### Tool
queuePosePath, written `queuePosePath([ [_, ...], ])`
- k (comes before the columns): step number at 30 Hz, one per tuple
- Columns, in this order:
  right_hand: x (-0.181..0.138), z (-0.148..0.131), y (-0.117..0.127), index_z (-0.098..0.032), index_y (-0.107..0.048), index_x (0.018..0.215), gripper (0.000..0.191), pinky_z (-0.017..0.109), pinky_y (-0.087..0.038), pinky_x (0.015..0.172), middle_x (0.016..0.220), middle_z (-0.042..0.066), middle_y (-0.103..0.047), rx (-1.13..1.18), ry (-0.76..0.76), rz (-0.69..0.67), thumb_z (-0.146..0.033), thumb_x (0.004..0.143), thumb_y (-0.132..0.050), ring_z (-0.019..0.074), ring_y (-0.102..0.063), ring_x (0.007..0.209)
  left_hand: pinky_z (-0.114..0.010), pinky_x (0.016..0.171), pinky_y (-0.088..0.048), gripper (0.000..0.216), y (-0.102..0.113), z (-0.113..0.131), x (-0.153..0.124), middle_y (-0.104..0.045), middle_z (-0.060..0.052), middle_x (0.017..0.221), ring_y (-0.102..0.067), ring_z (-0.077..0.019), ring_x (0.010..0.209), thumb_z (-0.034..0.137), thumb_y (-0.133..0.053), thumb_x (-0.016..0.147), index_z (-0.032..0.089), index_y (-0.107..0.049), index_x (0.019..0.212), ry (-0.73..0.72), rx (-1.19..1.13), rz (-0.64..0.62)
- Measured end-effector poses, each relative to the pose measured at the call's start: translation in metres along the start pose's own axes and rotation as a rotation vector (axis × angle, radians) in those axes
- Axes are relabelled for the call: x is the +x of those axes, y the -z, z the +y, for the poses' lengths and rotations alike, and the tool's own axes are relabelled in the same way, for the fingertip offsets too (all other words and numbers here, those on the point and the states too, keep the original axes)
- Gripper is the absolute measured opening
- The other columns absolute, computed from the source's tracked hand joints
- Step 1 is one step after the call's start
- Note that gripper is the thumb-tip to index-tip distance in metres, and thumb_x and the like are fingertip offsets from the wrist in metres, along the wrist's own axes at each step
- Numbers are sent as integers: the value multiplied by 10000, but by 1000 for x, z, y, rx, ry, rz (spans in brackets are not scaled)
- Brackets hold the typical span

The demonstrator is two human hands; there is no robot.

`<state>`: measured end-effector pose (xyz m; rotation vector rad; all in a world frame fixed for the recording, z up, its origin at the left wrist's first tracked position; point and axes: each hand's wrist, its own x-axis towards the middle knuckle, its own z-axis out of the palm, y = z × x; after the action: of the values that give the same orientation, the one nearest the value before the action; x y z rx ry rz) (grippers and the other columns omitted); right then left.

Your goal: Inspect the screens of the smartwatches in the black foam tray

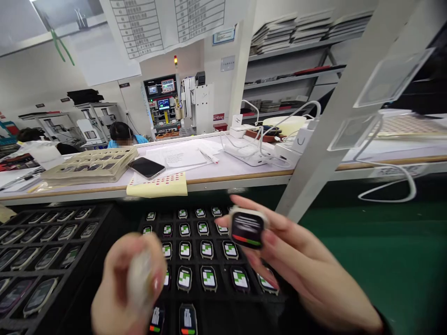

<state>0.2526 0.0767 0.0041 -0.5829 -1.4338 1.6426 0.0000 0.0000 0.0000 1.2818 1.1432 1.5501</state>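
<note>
My right hand (307, 274) holds a smartwatch body (247, 228) by its edges, its lit screen showing white lines and a red and green bar. My left hand (125, 288) is blurred, fingers curled round a pale whitish thing (139, 279) that I cannot make out. Both hands hover over a black tray (153, 211) with several watch bodies (208, 278) lying in rows, most showing green and white screens.
A second black tray (101, 218) of dark-screened watches lies at the left. Beyond are a beige tray (87, 174), a phone (146, 167), a yellow sheet with red dots (157, 185), papers, chargers and cables. A slanted white post (335, 116) stands right. A person (122, 135) sits behind.
</note>
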Motion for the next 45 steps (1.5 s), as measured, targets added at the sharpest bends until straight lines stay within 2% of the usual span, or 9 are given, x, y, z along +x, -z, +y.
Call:
queuePosePath([
  [3, 30, 12, -3, -264, -555, 1430, 640, 285, -488, 540, 1242, 140, -652, 97, -9, -107, -508, 902, -822, 172, -560, 659, -317, 830, -585, 585, -20, -1, 24, -681, -50, 1074, -662, -208, 948, 380, -860, 743, 345, -639, 1283, 39, 5, -30],
  [6, 46, 22, -2, -200, -504, 1431, 666, 255, -481, 595, 1230, 144, -650, 96, 0, -114, -428, 898, -831, 170, -568, 752, -281, 907, -562, 466, -31, -11, 40, -657, -47, 1203, -654, -177, 1017, 331, -789, 832, 293, -637, 1272, 20, -5, -38],
  [10, 48, 24, -2, -177, -496, 1393, 644, 258, -465, 595, 1214, 140, -650, 13, -2, -71, -398, 879, -815, 168, -564, 750, -246, 881, -552, 442, -34, -23, 44, -664, -34, 1194, -640, -155, 999, 310, -749, 870, 299, -621, 1292, -19, 34, -44],
  [15, 50, 25, -5, -167, -586, 1190, 496, 248, -423, 542, 1058, 107, -676, -45, 16, -5, -464, 852, -795, 156, -543, 667, -281, 880, -546, 487, -37, -21, 38, -706, -34, 1008, -651, -182, 974, 330, -701, 909, 304, -566, 1376, 20, 76, -112],
  [20, 53, 30, -3, -168, -615, 1147, 570, 213, -331, 460, 934, 86, -678, -72, -6, 47, -583, 816, -821, 124, -473, 563, -234, 643, -509, 393, -39, -18, 40, -720, -52, 1055, -656, -153, 793, 385, -659, 931, 295, -634, 1313, 49, 114, -60],
  [23, 54, 32, -2, -173, -628, 1166, 608, 212, -333, 452, 944, 92, -676, -62, 5, 54, -654, 831, -791, 131, -477, 573, -233, 589, -481, 382, -38, -18, 41, -718, -57, 1004, -638, -143, 714, 396, -655, 930, 280, -655, 1294, 65, 122, -32],
  [30, 54, 35, -1, -174, -665, 1217, 627, 250, -403, 477, 1054, 117, -671, 20, 11, 80, -715, 901, -669, 195, -560, 698, -235, 705, -540, 389, -40, -16, 43, -692, -34, 1095, -623, -120, 760, 355, -691, 903, 296, -653, 1286, 28, 100, 2],
  [33, 54, 34, -1, -172, -664, 1227, 609, 248, -412, 497, 1076, 119, -675, 41, -6, 64, -688, 904, -683, 197, -569, 720, -255, 747, -562, 407, -41, -17, 44, -668, -51, 1194, -648, -154, 862, 345, -712, 879, 280, -649, 1276, -2, 96, 22],
  [45, 53, 32, -1, -179, -682, 1219, 567, 262, -412, 504, 1039, 125, -684, 12, -15, 51, -645, 897, -696, 216, -591, 719, -256, 799, -559, 448, -36, -24, 45, -662, -52, 1252, -658, -177, 983, 308, -727, 866, 294, -617, 1300, -52, 106, 17],
])
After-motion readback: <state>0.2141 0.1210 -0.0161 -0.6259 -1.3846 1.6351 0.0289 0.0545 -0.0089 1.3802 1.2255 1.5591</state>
